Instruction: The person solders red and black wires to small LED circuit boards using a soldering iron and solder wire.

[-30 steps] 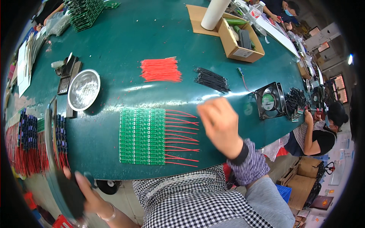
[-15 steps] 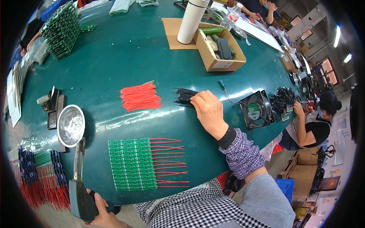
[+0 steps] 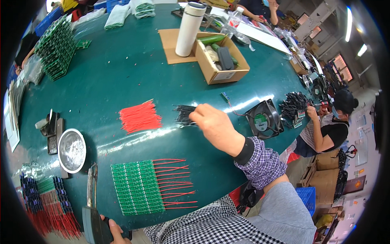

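Observation:
My left hand [image 3: 116,232] grips a soldering gun [image 3: 96,225] by its dark green handle, at the table's near left edge. The gun's metal tip points away from me, beside a round metal dish [image 3: 72,150]. My right hand [image 3: 217,127] is pinched closed at the right end of a bundle of black wires [image 3: 183,115]; its fingertips are partly hidden. Left of that lies a pile of short red wires [image 3: 140,116]. In front of me sits a green circuit board panel [image 3: 137,187], with red wires [image 3: 174,184] sticking out from its right side.
A small fan [image 3: 264,119] stands right of my hand. Farther back are an open cardboard box [image 3: 223,76] and a white flask [image 3: 190,30]. Stacked green boards [image 3: 57,49] stand far left; wired boards [image 3: 50,199] lie near left. A co-worker [image 3: 331,122] sits at right.
The whole view has shifted, so the table's things appear lower and slightly left. My right hand stays at the black wires, its fingers more curled. The soldering gun's tip is slightly farther from the dish.

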### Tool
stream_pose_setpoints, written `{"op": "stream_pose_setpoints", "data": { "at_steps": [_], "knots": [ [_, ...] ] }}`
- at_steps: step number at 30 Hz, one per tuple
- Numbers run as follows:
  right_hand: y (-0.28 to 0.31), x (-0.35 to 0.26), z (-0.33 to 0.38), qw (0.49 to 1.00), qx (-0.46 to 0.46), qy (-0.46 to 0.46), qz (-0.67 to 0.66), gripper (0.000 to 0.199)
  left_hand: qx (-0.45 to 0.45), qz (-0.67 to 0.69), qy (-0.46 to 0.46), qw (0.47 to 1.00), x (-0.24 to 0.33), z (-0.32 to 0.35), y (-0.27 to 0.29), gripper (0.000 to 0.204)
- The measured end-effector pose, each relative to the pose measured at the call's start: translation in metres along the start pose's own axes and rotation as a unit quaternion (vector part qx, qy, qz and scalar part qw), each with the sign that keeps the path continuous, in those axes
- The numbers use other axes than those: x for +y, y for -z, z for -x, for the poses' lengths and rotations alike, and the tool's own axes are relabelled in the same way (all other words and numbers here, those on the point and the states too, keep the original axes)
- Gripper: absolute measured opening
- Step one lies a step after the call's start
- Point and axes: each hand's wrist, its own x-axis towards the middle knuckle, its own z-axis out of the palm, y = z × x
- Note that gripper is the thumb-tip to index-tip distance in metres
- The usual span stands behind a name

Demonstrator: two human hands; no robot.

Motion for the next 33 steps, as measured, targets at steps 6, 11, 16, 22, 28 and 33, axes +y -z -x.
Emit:
{"op": "stream_pose_setpoints", "data": {
  "at_steps": [6,11,16,22,28,33],
  "knots": [
    [0.007,-0.034,-0.026,0.98,-0.141,0.126,0.055,0.007,-0.015,0.096,0.007,0.995,-0.017,0.003,0.01,0.038],
    [-0.02,-0.052,-0.038,0.968,-0.164,0.155,0.111,0.008,-0.018,0.093,0.025,0.995,-0.006,0.006,0.007,0.039],
    [-0.015,-0.051,-0.043,0.953,-0.228,0.155,0.126,0.007,-0.032,0.074,0.025,0.996,-0.014,0.003,0.016,0.038],
    [-0.004,-0.027,-0.039,0.969,-0.16,0.122,0.141,0.006,-0.036,0.096,0.056,0.993,-0.005,0.0,0.013,0.035],
    [-0.021,0.009,0.011,0.988,-0.106,0.014,0.111,0.015,-0.036,0.116,0.059,0.991,-0.019,0.0,0.01,0.033],
    [-0.022,0.01,0.017,0.996,-0.034,0.014,0.086,0.01,-0.056,0.109,0.051,0.991,-0.015,0.002,0.012,0.032]
  ]
}}
